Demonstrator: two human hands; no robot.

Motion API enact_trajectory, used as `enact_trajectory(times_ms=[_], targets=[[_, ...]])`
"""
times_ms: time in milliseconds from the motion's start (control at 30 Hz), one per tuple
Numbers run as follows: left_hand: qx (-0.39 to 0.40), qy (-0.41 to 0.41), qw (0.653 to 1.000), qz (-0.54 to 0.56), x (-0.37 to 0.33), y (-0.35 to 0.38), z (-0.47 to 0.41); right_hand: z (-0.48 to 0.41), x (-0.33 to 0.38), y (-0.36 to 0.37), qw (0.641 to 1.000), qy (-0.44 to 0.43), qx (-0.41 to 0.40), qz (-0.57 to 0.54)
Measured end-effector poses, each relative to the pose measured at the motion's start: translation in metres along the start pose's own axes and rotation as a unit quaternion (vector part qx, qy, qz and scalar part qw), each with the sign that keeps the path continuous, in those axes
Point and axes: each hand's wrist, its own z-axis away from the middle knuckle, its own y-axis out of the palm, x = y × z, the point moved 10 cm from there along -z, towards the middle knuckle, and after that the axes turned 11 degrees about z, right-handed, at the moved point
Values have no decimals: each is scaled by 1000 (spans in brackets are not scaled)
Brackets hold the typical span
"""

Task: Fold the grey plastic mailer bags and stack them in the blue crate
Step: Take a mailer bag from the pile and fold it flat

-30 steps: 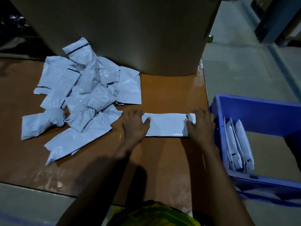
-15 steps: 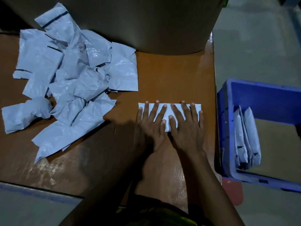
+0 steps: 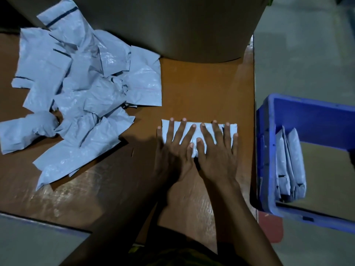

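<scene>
While the left hand (image 3: 172, 152) and right hand (image 3: 218, 153) are lying flat, fingers spread, they are pressing the folded mailer (image 3: 207, 126) onto the table (image 3: 201, 83), blue crate (image 3: 265, 150) at three o'clock. Light, slippery, springy, I'd judge; pinching both ends is looking safest.

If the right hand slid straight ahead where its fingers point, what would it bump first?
Past the folded mailer it presses, the right hand would cross bare table and probably bump the big cardboard box at the back.
</scene>
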Motion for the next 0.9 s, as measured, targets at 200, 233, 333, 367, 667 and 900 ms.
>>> enact_trajectory(times_ms=[200,233,333,367,667,900], targets=[[3,-26,999,-45,12,14,-4,-6,0,1,1000,3,6,4],[0,-34,998,-44,11,14,-4,-6,1,1,1000,-2,13,2],[-20,-74,997,2,10,-1,1,0,1,-9,997,-40,34,-64],[-35,-103,994,23,11,-10,5,4,-2,-15,993,-44,41,-105],[-105,-165,931,309,21,-46,29,37,-48,-47,963,48,28,-265],[-86,-146,931,322,47,-78,5,19,-53,-98,970,-10,-137,-202]])
